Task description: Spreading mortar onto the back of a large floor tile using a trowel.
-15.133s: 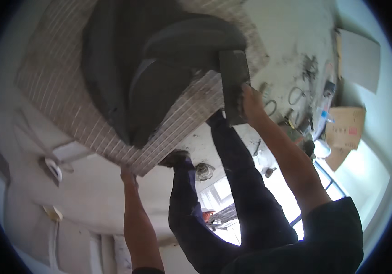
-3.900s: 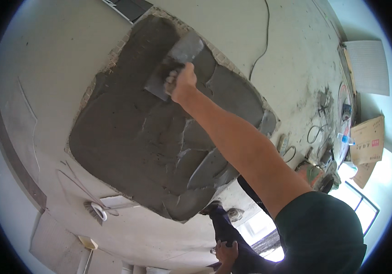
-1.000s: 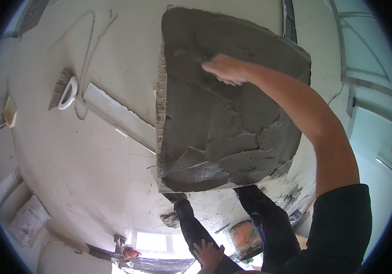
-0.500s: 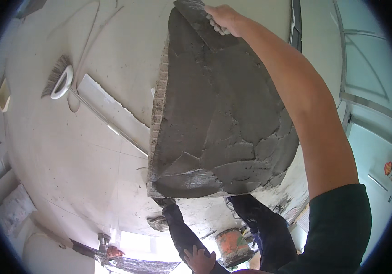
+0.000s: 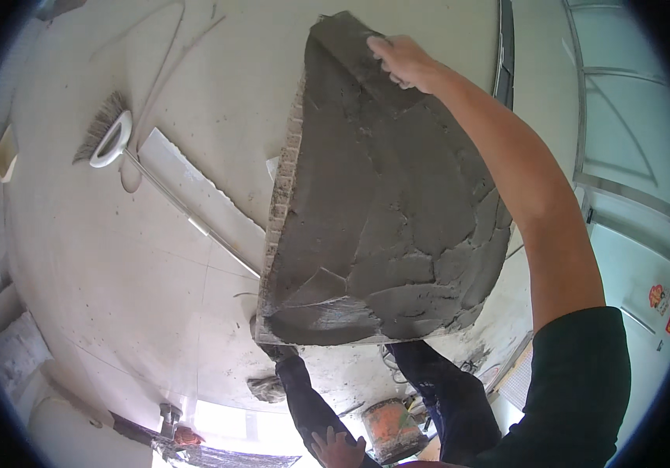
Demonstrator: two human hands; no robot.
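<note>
My right hand (image 5: 405,62) is closed around the handle of a flat plastering trowel (image 5: 344,56), held at the far end of a large slab. The blade, coated in grey, lies against wet grey mortar (image 5: 389,195) that covers the slab's top. Along the left side shows the slab's rough, notched edge (image 5: 282,199). Toward the near end the mortar has ridges, cracks and overlapping strokes. Far from the slab, my left hand (image 5: 336,450) rests on my leg at the lower edge, fingers spread, holding nothing.
A broom (image 5: 112,140) with a white head lies on the floor to the left, its pole reaching the slab. Beside it is a white strip (image 5: 194,183). An orange, mortar-stained bucket (image 5: 392,429) stands between my legs. Glazed door panels (image 5: 623,125) rise at the right.
My right hand and the trowel have come slightly nearer and to the right. The view has shifted a little, so the slab sits further right. My left hand stays on my leg.
</note>
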